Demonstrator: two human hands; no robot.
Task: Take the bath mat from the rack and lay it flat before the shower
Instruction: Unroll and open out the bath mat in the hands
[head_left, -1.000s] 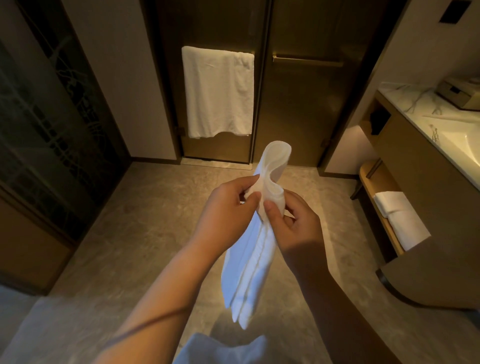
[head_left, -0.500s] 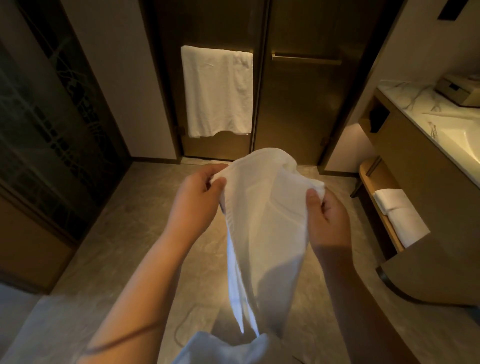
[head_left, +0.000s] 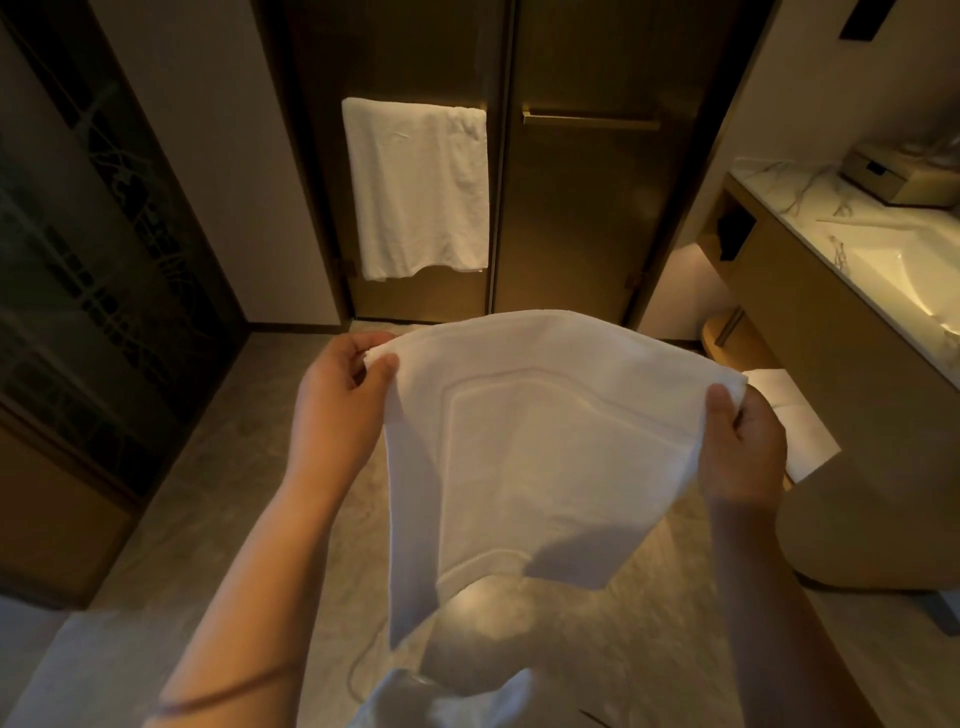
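Bath mat (head_left: 519, 441) is now spread wide; a second ago it was a bunched strip held at one spot. The hands have pulled apart: left hand (head_left: 337, 405) pinches the top left corner, right hand (head_left: 743, 452) pinches the top right, thumb in front. The mat hangs in the air over the floor (head_left: 234, 493), not laid yet. Unfolding looks done, lowering likely next. Shelf (head_left: 722, 338) under the vanity holds folded towels (head_left: 795, 431); counter box (head_left: 893, 176) contents unclear.
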